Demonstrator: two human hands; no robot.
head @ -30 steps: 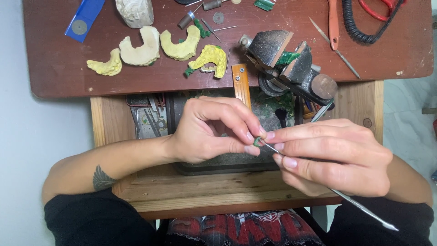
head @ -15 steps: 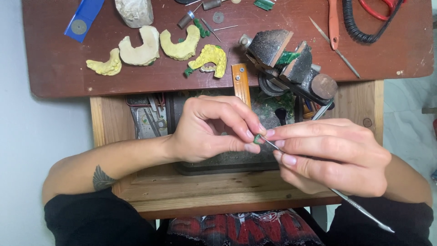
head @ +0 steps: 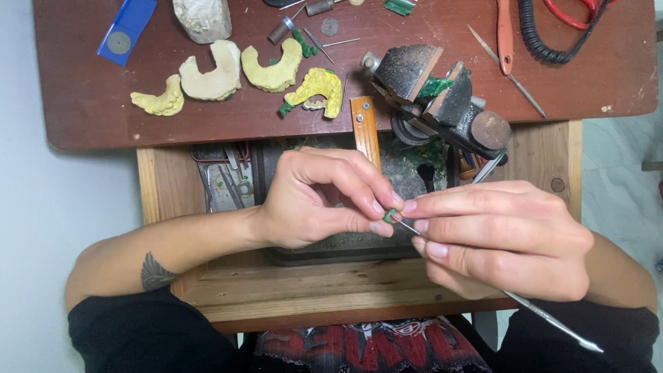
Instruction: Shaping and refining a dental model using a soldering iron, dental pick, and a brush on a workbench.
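Head view, looking straight down at a small wooden workbench (head: 387,293) with an open drawer under a reddish-brown top. The left hand (head: 321,200) has thumb and first two fingers pinched shut on a tiny green wax-like piece (head: 390,215), held up over the drawer, probably so any scrapings drop in there. The right hand (head: 497,238) is closed around a thin steel carving tool (head: 545,321), pencil-style, tip touching the green bit and the long end sticking out past the palm. Both hands meet right at the piece, which looks like it steadies the fine work. Up on the top sit four chalky yellow and cream plaster dental casts (head: 221,72), rough and matte, and a dark metal bench vise (head: 435,97) gripping another green chunk.
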